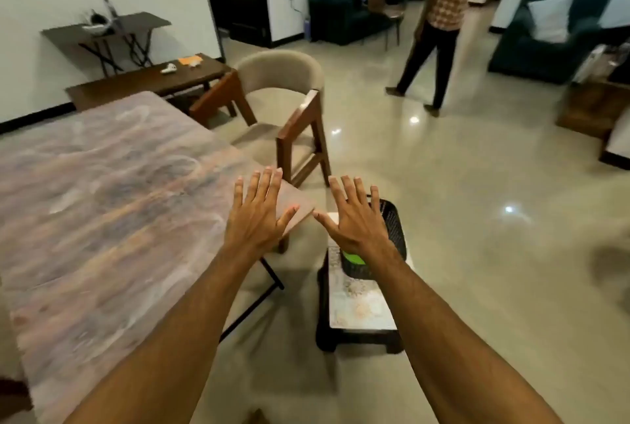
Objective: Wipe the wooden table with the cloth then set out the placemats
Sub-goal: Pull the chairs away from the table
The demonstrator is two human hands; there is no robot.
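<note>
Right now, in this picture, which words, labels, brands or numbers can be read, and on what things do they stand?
None can be read.
The patterned mat on the stool: only a blurred pattern, no letters visible.
The orange sheet on the bench: too small and blurred to read.

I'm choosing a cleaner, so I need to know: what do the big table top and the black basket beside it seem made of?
Table top: streaky pink-brown grain with a dull sheen. It could be wood or a wood-look laminate; I cannot tell which. Black basket: matte, with a regular grid of small holes, so likely moulded plastic.
</note>
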